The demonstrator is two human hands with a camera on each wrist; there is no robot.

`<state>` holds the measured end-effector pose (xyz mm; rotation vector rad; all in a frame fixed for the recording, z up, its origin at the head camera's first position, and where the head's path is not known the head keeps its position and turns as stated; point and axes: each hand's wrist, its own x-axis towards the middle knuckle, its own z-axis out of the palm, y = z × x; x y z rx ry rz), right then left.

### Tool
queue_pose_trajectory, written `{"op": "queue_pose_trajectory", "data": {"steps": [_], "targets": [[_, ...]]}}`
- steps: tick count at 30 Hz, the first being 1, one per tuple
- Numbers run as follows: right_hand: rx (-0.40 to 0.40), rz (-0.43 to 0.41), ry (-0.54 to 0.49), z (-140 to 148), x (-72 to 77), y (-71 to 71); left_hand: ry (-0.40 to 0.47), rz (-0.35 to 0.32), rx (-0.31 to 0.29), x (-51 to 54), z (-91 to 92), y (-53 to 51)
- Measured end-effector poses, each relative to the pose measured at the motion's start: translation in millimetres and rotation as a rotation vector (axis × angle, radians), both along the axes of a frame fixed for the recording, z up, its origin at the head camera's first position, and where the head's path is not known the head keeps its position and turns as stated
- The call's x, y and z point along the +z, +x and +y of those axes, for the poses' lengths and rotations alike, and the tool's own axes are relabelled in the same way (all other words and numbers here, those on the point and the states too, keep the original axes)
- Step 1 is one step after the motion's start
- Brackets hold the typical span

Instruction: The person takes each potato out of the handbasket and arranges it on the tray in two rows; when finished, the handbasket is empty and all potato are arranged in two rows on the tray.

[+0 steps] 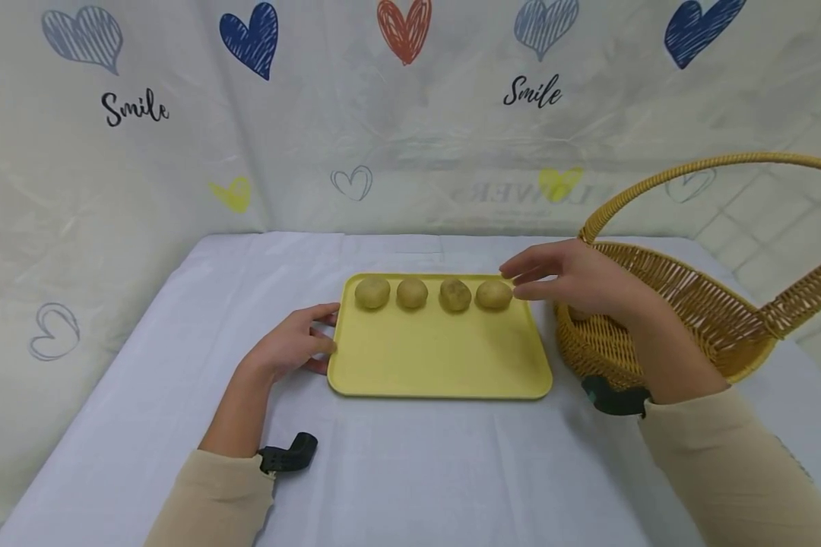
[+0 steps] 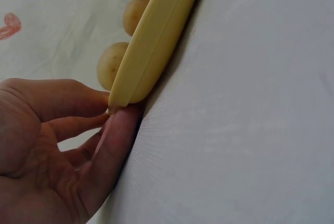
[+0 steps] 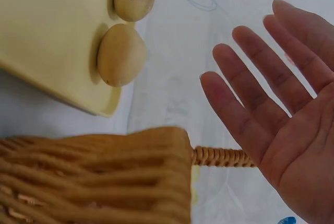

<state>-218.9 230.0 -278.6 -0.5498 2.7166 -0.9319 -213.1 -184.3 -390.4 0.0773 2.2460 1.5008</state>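
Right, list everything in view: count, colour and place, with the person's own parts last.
Tray: one, yellow, mid-table on the tablecloth.
Potatoes: four, yellowish brown, in a row along the tray's far edge.
Basket: one, tan wicker with arched handle, right of the tray; contents mostly hidden.
Tablecloth: one, white, beneath tray and basket.
Backdrop: one, whitish, behind the table; printed with hearts and "Smile" lettering.
Wrist devices: two, black, one per wrist.
Sleeves: two, beige, on the forearms.
Left grip: one, bare, pinching the tray's left edge.
Right grip: one, bare, near the rightmost potato, apart from it.
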Motion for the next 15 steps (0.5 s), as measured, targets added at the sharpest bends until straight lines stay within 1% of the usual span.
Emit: {"op": "queue_pose_trajectory", "data": {"steps": [3,5,10,15], "targets": [[-0.035,-0.022,-0.004,5.6,3.7,3.7,-0.003,0.002,0.000,0.3,0.1,-0.2],[-0.036,-0.026,0.003,10.2,6.6,5.6,-0.004,0.002,0.001,0.5,0.2,-0.3],[-0.001,-0.005,0.027,21.2,14.5,6.7,-0.005,-0.004,0.004,0.3,0.3,-0.8],[0.001,0.030,0.057,31.6,21.6,8.1,-0.005,-0.005,0.006,0.2,0.5,-0.3]]}}
